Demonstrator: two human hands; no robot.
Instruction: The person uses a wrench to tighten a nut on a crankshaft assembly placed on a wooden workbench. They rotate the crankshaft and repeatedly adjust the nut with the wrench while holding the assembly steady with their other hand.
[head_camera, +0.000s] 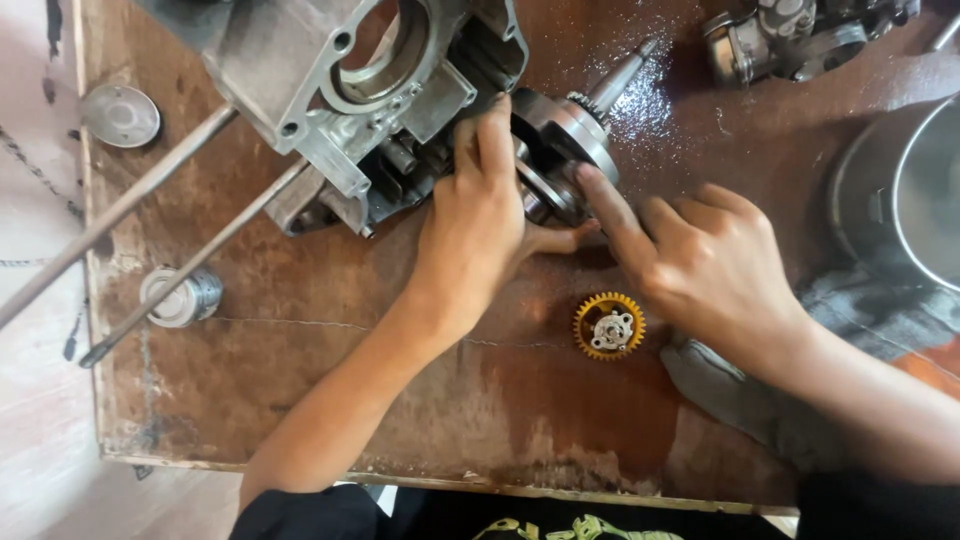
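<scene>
Both hands are on the crankshaft (560, 150) beside the engine case (370, 90): left hand (478, 235) clamped round it, right hand (700, 265) pressing with open fingers, so next it needs careful lining up.

A grey metal crankshaft assembly (560, 150) lies on its side at the far middle of the table, its tapered shaft pointing far right, its round web butted against an open aluminium engine case (350, 90) to its left.

My left hand (478, 215) and right hand (700, 262) were bare, forearms uncovered, black sleeves bunched near my elbows.
</scene>
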